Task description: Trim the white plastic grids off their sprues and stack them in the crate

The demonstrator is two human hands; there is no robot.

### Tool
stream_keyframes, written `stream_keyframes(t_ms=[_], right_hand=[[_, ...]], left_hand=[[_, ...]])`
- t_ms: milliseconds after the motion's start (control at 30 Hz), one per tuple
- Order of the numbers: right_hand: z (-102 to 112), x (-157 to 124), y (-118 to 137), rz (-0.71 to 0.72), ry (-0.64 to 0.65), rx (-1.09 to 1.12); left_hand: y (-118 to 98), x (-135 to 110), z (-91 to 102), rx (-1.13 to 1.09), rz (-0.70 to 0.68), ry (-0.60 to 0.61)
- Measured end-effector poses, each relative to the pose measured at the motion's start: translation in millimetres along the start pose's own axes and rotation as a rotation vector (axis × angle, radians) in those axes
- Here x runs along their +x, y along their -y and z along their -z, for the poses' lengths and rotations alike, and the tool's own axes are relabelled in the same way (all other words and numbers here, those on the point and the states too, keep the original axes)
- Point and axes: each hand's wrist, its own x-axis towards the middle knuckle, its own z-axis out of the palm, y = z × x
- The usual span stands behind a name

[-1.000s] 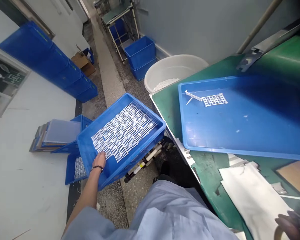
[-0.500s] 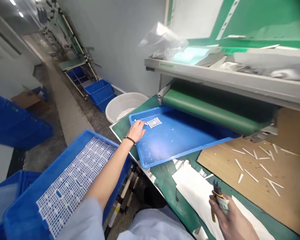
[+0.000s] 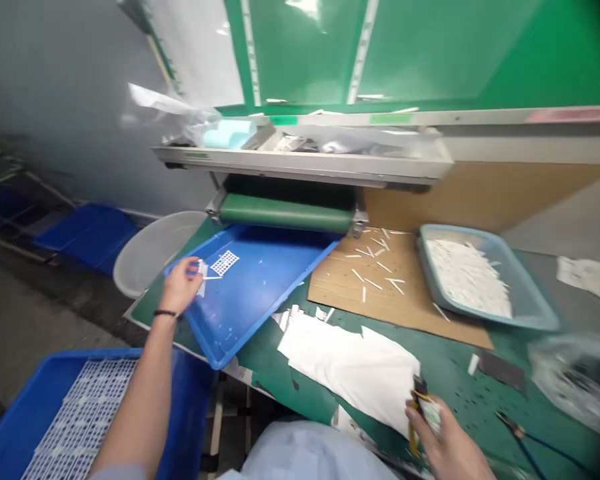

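Note:
My left hand (image 3: 181, 285) is closed on a small white plastic piece (image 3: 203, 271) over the left end of a shallow blue tray (image 3: 250, 293). A thin white strip sticks out to the right of the fingers; whether it belongs to that piece I cannot tell. Just beyond the fingertips, a white plastic grid (image 3: 225, 263) lies in the tray. My right hand (image 3: 447, 427) grips cutting pliers (image 3: 420, 400) with black and yellow handles, jaws pointing up and away, above the near edge of a white cloth (image 3: 350, 367).
Loose white sticks lie on a cardboard sheet (image 3: 340, 273). A light blue bin (image 3: 535, 300) holds many white sticks. Lower left, a blue crate (image 3: 45, 373) carries white grids. A green conveyor (image 3: 285, 212) sits under a shelf (image 3: 300, 163). A soldering-iron-like tool (image 3: 513, 430) lies at right.
The view has turned right, bringing the light blue bin into sight. My left hand has lifted slightly with a white piece now clearly in its fingers. The pliers stay in my right hand.

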Motion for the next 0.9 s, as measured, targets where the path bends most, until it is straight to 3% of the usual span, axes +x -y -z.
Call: stream_keyframes(t_ms=[67, 133, 233, 367, 433, 533, 700, 900], right_hand=[[2.6, -1.5, 21.8, 0.113, -0.015, -0.002], [1.0, 0.1, 43.3, 0.189, 0.026, -0.003], [-4.4, 2.7, 68.0, 0.262, 0.136, -0.003], [-10.6, 4.6, 84.5, 0.308, 0.256, -0.023], [-13.7, 7.0, 86.9, 0.316, 0.297, -0.059], [-18.4, 13.1, 86.4, 0.307, 0.349, -0.139], [-25.4, 24.1, 84.5, 0.311, 0.427, -0.317], [-33.2, 29.8, 89.9, 0.309, 0.475, -0.449]], left_hand=[[-33.3, -30.3, -3.3, -0.268, -0.013, -0.006], [-69.9, -65.8, -20.5, -0.464, -0.016, 0.103], [-113.5, -118.1, -77.1, -0.629, -0.075, 0.269], [-129.5, -164.9, -167.3, -0.652, -0.115, 0.318], [-125.4, -176.9, -193.1, -0.638, -0.112, 0.323], [-116.6, -182.0, -200.5, -0.644, -0.186, 0.429], [-107.9, -170.7, -185.9, -0.570, -0.369, 0.731], [-104.3, -169.4, -195.3, -0.551, -0.351, 0.730]])
